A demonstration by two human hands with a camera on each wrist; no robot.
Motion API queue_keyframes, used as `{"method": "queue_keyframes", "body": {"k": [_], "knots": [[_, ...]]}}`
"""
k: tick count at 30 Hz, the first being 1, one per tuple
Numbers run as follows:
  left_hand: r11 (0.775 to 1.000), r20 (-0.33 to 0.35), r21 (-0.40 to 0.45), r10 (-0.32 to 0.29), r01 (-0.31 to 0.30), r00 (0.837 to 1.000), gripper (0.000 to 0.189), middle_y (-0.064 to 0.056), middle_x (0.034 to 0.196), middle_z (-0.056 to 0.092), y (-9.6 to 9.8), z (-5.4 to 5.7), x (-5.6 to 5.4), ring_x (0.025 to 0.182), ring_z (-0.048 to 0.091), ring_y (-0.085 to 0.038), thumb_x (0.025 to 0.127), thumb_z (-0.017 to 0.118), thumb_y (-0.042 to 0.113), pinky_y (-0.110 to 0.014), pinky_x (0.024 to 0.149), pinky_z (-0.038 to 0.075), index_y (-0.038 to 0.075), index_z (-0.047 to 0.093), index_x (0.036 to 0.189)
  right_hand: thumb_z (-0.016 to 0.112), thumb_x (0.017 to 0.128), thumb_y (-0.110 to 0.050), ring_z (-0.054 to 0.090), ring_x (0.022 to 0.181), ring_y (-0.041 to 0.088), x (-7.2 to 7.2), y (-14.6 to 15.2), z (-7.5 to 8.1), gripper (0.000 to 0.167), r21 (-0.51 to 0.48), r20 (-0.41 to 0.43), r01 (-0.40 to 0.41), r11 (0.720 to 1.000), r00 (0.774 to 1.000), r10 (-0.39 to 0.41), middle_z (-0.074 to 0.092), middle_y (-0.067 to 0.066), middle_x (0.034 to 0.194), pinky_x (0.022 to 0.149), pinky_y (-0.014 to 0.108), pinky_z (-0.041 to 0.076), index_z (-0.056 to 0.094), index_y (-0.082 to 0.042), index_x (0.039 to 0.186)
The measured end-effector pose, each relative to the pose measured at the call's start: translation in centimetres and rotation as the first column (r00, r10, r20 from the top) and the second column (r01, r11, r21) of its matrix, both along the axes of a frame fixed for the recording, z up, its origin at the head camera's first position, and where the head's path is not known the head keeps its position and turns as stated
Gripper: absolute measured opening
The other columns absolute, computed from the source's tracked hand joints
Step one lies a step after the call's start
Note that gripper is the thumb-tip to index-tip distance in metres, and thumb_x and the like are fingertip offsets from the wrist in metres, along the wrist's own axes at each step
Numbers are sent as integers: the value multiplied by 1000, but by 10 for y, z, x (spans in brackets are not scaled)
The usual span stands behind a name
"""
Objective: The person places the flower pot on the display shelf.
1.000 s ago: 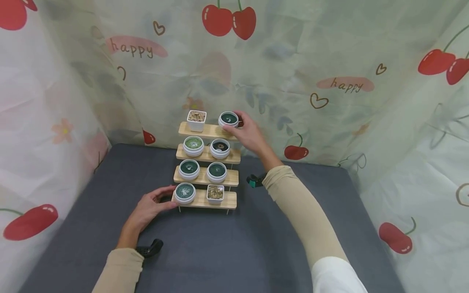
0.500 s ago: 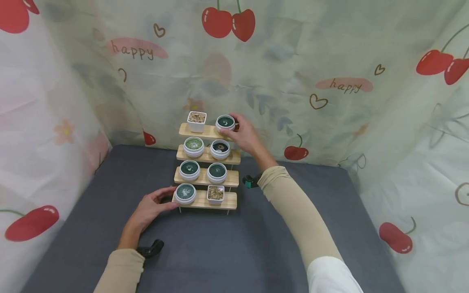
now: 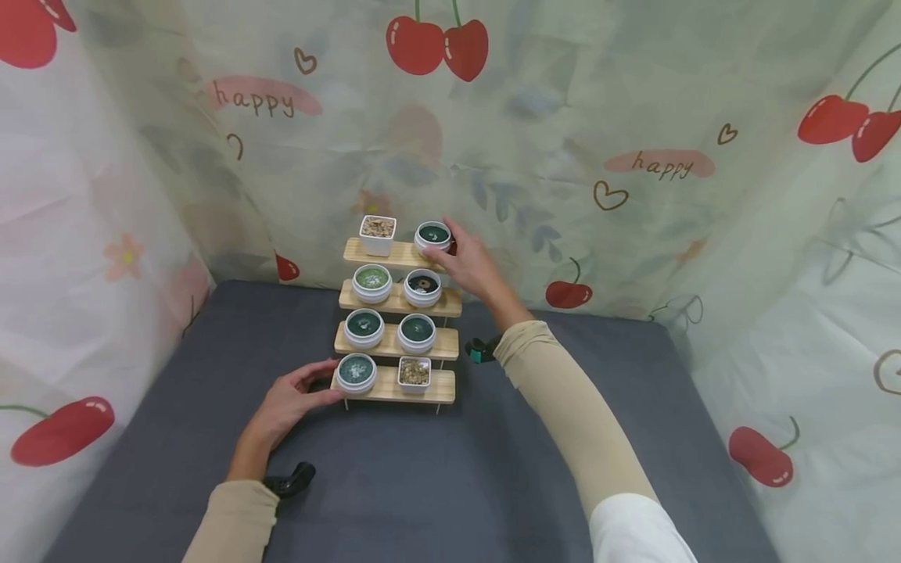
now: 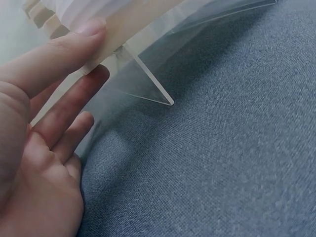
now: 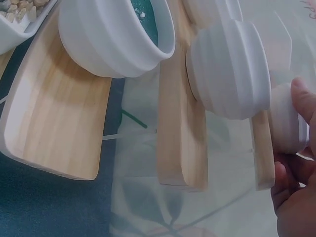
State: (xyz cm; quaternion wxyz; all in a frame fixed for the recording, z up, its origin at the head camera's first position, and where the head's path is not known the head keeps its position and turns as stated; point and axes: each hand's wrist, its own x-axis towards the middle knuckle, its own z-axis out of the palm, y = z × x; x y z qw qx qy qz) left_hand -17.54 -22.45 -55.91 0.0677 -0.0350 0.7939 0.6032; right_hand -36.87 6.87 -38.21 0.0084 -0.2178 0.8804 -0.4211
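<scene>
A tiered stand with pale wooden shelves (image 3: 441, 385) and clear legs stands at the back of the table. On its top shelf, my right hand (image 3: 470, 258) holds a small round white bowl (image 3: 424, 242) with dark green contents, thumb in front and fingers behind. At the lowest shelf's left end, my left hand (image 3: 287, 400) grips the board, its thumb beside another round white bowl (image 3: 356, 373). In the left wrist view the thumb (image 4: 89, 34) lies along the board's edge, with a finger under it. The right wrist view shows the thumb (image 5: 303, 96) against the top bowl.
Square white pots of tan chips stand at the top left (image 3: 377, 236) and bottom right (image 3: 414, 374) of the stand. Middle shelves carry more round bowls, one green (image 3: 371, 283), one with black contents (image 3: 422, 287). A cherry-print cloth (image 3: 521, 156) hangs behind the grey table (image 3: 422, 485).
My right hand has shifted the top bowl slightly left and down onto the top shelf, then it stays there. The left hand keeps its place at the lowest shelf.
</scene>
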Motion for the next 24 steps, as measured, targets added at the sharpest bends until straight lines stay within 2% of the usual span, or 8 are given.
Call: {"method": "queue_keyframes", "body": {"k": [7, 11, 13, 17, 19, 22, 24], "knots": [[1000, -5, -15, -23, 22, 1000, 79, -12, 148, 57, -4, -2, -1, 141, 47, -25, 81, 87, 38, -7, 97, 42, 13, 53, 147, 71, 97, -31, 60, 126, 32, 9, 3, 2, 80, -58, 11, 10, 998, 1000, -10, 54, 19, 149, 108, 44, 50, 29, -2, 159], [999, 1, -20, -33, 33, 999, 79, -13, 148, 57, -7, -1, 0, 141, 47, -26, 81, 87, 38, -7, 96, 42, 13, 53, 147, 68, 99, -32, 53, 131, 37, 21, 12, 6, 72, -45, -38, 23, 999, 999, -25, 48, 20, 153, 109, 50, 46, 35, -4, 157], [999, 8, -42, -34, 34, 999, 78, -11, 148, 57, -8, -1, 0, 141, 47, -26, 81, 86, 41, -12, 100, 43, 14, 54, 147, 66, 100, -31, 52, 131, 39, 27, 19, 7, 68, -26, -82, 20, 999, 996, -22, 48, 21, 152, 109, 52, 45, 36, -4, 156], [995, 11, -93, -42, 43, 999, 77, -9, 147, 58, -13, 2, 3, 142, 48, -27, 81, 84, 46, -32, 111, 43, 17, 54, 146, 64, 102, -29, 52, 130, 41, 37, 36, 5, 63, 44, -190, 21, 999, 982, -12, 48, 23, 149, 109, 51, 45, 38, -1, 153], [993, 15, -107, -45, 46, 999, 76, -8, 148, 58, -16, 4, 5, 141, 50, -28, 83, 83, 48, -36, 110, 45, 18, 54, 146, 63, 103, -29, 52, 131, 40, 42, 45, 3, 62, 80, -227, 36, 996, 974, -17, 48, 23, 148, 110, 50, 45, 39, -1, 153], [990, 10, -134, -31, 32, 999, 69, -7, 145, 62, -23, 10, 9, 138, 54, -27, 87, 79, 48, -25, 103, 48, 19, 55, 145, 61, 103, -34, 50, 133, 37, 50, 59, -1, 63, 119, -245, 78, 990, 968, -47, 47, 20, 150, 111, 50, 44, 38, -4, 154], [986, -19, -166, -19, 16, 1000, 62, -8, 142, 64, -30, 17, 12, 133, 59, -25, 91, 76, 44, -16, 94, 49, 17, 57, 144, 60, 104, -37, 49, 133, 37, 56, 67, -3, 63, 125, -249, 103, 987, 966, -69, 46, 18, 150, 111, 51, 44, 38, -5, 154]]}}
